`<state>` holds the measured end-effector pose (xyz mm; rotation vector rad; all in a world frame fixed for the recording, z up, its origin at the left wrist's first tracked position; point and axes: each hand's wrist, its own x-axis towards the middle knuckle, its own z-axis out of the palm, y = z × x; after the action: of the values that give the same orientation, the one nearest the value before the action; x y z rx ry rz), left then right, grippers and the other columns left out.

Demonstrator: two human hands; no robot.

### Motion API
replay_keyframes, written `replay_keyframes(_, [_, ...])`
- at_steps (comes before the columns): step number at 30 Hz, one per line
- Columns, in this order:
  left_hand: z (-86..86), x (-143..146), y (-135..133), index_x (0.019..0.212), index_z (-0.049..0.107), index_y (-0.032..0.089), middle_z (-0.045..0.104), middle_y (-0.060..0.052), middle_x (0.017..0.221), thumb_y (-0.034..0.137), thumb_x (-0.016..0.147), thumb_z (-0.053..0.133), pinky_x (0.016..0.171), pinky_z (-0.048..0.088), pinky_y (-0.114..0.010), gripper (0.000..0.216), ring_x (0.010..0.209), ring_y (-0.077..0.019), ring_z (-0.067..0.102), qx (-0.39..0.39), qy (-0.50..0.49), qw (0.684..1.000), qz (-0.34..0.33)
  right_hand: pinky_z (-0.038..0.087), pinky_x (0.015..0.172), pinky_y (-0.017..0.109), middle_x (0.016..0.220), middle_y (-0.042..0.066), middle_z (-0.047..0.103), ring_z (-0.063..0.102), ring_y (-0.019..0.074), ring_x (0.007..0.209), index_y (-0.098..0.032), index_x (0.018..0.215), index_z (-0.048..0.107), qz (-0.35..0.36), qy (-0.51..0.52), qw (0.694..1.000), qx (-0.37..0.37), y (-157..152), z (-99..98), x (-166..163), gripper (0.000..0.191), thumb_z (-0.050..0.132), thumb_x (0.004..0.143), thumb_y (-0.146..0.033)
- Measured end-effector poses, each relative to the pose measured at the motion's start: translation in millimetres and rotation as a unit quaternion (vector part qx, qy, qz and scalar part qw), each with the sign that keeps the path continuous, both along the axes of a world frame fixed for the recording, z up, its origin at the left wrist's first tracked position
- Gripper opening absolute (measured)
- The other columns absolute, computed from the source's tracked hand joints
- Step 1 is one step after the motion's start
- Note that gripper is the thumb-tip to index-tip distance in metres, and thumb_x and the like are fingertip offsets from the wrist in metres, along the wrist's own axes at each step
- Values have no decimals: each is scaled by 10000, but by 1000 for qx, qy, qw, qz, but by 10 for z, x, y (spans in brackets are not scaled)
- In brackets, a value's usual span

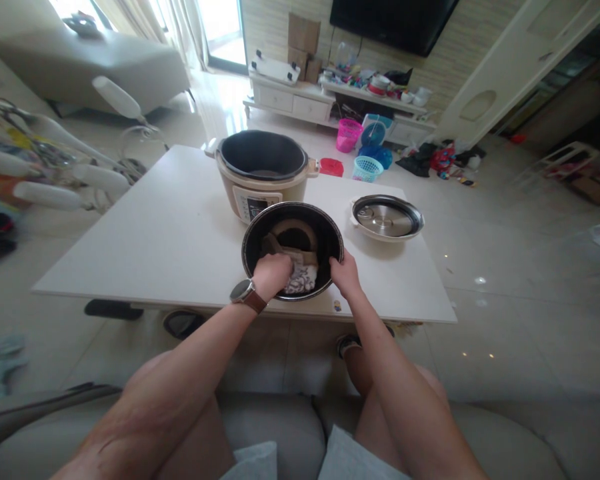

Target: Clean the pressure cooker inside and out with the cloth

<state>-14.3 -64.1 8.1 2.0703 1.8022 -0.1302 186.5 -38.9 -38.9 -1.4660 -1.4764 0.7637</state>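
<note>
A dark inner pot is tipped toward me above the near part of the white table. My right hand grips its rim on the right side. Inside the pot, my left hand, with a watch on the wrist, is closed on a patterned cloth that lies against the pot's inner wall. Some of the left fingers are hidden by the hand and the cloth. Just behind stands the electric pressure cooker, without its lid and with a dark interior. Its lid lies upside down on the table to the right.
The white table spans the space before me. A small sticker is at its near edge. Beyond it are a pink basket, a light blue basket and a cluttered TV cabinet. A grey sofa is beneath me.
</note>
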Motion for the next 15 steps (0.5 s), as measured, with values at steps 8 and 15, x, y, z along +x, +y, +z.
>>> replay_keyframes(8, [-44, -46, -8, 1104, 814, 134, 786, -210, 1195, 94, 947, 525, 952, 610, -444, 331, 1158, -371, 754, -2, 26, 999, -18, 494, 1170, 494, 1189, 49, 797, 700, 298, 1163, -239, 1200, 753, 52, -56, 997, 29, -100, 280, -86, 504, 467, 787, -204])
replay_keyframes(15, [-68, -43, -2, 1126, 798, 114, 776, -218, 1204, 99, 973, 492, 944, 614, -451, 342, 1168, -378, 748, 11, 32, 999, -20, 492, 1187, 520, 1253, 49, 787, 687, 323, 1244, -247, 1236, 743, 41, -69, 997, 0, -120, 225, -88, 600, 486, 703, -150])
